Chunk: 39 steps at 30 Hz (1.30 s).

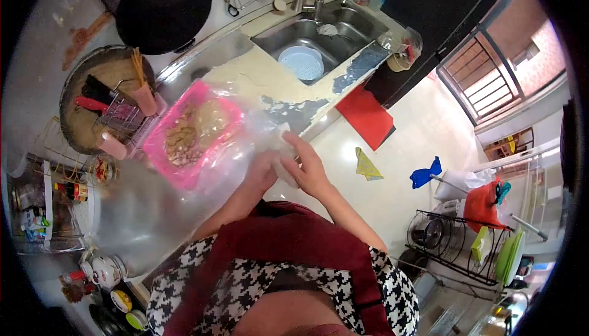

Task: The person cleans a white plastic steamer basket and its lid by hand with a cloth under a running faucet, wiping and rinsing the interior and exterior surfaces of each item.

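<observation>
A pink plastic tray with brown and pale pieces of food sits on the counter to my left. Clear plastic film covers it and stretches from its near side toward my hands. My left hand is closed on the film, its fingertips partly hidden behind the plastic. Opposite it, my right hand grips a whitish, bunched part of the same film, thumb and fingers curled around it. Both hands are close together in front of my dark red apron.
Behind the tray stand a wire utensil rack and a round wooden board. A black wok hangs on the wall. The steel sink holds a light-blue basin. A red mat and yellow cloth lie on the floor.
</observation>
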Available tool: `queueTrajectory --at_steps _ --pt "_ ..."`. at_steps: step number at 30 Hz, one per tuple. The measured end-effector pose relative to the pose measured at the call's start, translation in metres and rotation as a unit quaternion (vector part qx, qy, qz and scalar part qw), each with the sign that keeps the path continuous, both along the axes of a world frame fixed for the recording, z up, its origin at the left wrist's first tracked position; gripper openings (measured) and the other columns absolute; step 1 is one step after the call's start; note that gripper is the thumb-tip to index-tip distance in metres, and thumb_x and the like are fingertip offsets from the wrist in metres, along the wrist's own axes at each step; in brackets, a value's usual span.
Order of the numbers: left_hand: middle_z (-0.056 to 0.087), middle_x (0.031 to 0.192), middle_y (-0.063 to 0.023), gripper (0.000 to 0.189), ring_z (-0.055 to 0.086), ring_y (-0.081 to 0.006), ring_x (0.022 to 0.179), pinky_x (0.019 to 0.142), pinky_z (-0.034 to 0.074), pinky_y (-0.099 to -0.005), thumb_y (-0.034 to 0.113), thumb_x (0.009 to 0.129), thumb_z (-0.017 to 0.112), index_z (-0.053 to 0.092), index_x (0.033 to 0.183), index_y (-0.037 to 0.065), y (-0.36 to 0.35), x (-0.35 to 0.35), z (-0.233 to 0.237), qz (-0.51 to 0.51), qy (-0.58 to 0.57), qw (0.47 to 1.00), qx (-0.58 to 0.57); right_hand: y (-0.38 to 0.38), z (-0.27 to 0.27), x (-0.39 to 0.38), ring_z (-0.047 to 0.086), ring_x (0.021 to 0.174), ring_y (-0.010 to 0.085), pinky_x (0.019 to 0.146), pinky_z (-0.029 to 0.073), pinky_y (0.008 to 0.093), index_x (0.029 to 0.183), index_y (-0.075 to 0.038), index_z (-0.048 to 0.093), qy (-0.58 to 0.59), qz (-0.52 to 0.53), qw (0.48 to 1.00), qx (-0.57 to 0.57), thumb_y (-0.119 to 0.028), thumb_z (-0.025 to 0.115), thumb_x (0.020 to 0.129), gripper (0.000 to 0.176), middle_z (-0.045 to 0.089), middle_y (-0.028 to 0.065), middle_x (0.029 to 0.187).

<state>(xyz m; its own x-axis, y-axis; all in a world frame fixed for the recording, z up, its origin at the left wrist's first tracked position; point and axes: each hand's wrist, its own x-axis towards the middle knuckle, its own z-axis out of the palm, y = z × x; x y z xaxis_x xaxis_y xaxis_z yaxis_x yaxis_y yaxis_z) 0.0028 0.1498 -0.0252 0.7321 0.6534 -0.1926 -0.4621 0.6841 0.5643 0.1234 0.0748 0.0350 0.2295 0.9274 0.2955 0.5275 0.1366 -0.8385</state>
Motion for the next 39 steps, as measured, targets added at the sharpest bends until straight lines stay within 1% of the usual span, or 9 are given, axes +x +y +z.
queueTrajectory --at_steps 6,10,12,18,21,23,25,35,39 --pt "0.057 0.112 -0.0075 0.03 0.056 -0.0192 0.103 0.087 0.047 -0.0333 0.017 0.092 0.045 0.05 0.119 0.007 0.011 0.111 -0.004 0.001 0.06 0.995 -0.078 -0.007 -0.002 0.079 0.049 0.11 0.0331 0.09 0.041 0.0361 0.119 -0.008 0.051 -0.062 -0.075 0.994 0.05 -0.004 0.063 0.076 0.045 0.051 0.0144 0.116" --pt "0.057 0.114 -0.0083 0.031 0.055 -0.0207 0.105 0.09 0.046 -0.035 0.019 0.092 0.044 0.05 0.119 0.004 0.03 0.164 -0.022 -0.039 0.01 0.995 -0.087 0.006 -0.025 0.135 0.056 0.099 0.0299 0.08 0.046 0.0356 0.107 -0.008 0.056 -0.024 -0.1 0.994 0.031 -0.002 0.062 0.076 0.032 0.056 0.0137 0.105" --pt "0.056 0.115 -0.009 0.033 0.055 -0.022 0.105 0.092 0.044 -0.0371 0.022 0.093 0.042 0.05 0.119 0.003 0.047 0.183 -0.036 -0.086 0.114 0.976 0.162 0.02 -0.025 0.161 0.057 0.096 0.0299 0.077 0.047 0.0363 0.103 -0.008 0.058 -0.011 -0.105 0.994 -0.013 -0.003 0.063 0.076 0.027 0.057 0.0137 0.103" --pt "0.059 0.111 -0.009 0.034 0.058 -0.0224 0.101 0.09 0.045 -0.0397 0.025 0.092 0.043 0.053 0.116 0.003 0.127 0.234 -0.062 -0.031 -0.002 0.999 -0.029 0.088 -0.022 0.245 0.06 0.073 0.0212 0.063 0.048 0.0295 0.093 -0.006 0.061 -0.073 -0.088 0.993 0.02 -0.008 0.065 0.078 0.016 0.061 0.0115 0.087" --pt "0.06 0.107 -0.0083 0.035 0.058 -0.0227 0.099 0.088 0.046 -0.04 0.026 0.089 0.048 0.054 0.115 0.003 0.199 0.233 -0.166 -0.006 0.117 0.98 0.159 0.129 -0.036 0.304 0.056 0.06 0.0128 0.056 0.044 0.0254 0.093 -0.002 0.061 -0.027 -0.129 0.989 -0.062 -0.009 0.062 0.083 0.012 0.06 0.0084 0.068" --pt "0.061 0.106 -0.008 0.036 0.058 -0.0229 0.098 0.087 0.047 -0.0401 0.026 0.087 0.051 0.054 0.115 0.003 0.221 0.247 -0.159 0.01 0.181 0.951 0.252 0.162 -0.046 0.341 0.056 0.06 0.0128 0.056 0.044 0.0259 0.094 -0.002 0.06 -0.019 -0.126 0.991 -0.047 -0.007 0.06 0.084 0.012 0.06 0.0082 0.069" --pt "0.06 0.105 -0.0079 0.037 0.057 -0.024 0.096 0.087 0.046 -0.0397 0.024 0.083 0.053 0.053 0.115 0.004 0.227 0.248 -0.074 0.01 0.054 0.997 -0.048 0.196 -0.063 0.378 0.058 0.063 0.0142 0.06 0.046 0.0265 0.1 -0.003 0.059 0.007 -0.124 0.991 -0.042 -0.005 0.055 0.085 0.015 0.063 0.009 0.078" --pt "0.058 0.106 -0.0119 0.029 0.056 -0.0249 0.099 0.086 0.046 -0.0373 0.011 0.085 0.051 0.051 0.112 0.002 0.311 0.314 -0.168 0.163 0.163 0.972 -0.038 0.413 -0.114 0.486 0.06 0.086 0.0335 0.075 0.048 0.0394 0.106 -0.006 0.059 -0.167 -0.044 0.962 -0.212 -0.022 0.062 0.079 0.032 0.061 0.0149 0.104" --pt "0.055 0.114 -0.0143 0.032 0.056 -0.0261 0.102 0.086 0.047 -0.0363 0.01 0.085 0.051 0.049 0.115 -0.002 0.319 0.342 -0.18 0.22 0.295 0.921 -0.129 0.486 -0.156 0.516 0.05 0.107 0.0348 0.09 0.042 0.0426 0.116 -0.009 0.052 -0.309 0.014 0.949 -0.052 -0.017 0.063 0.075 0.043 0.054 0.0165 0.112"
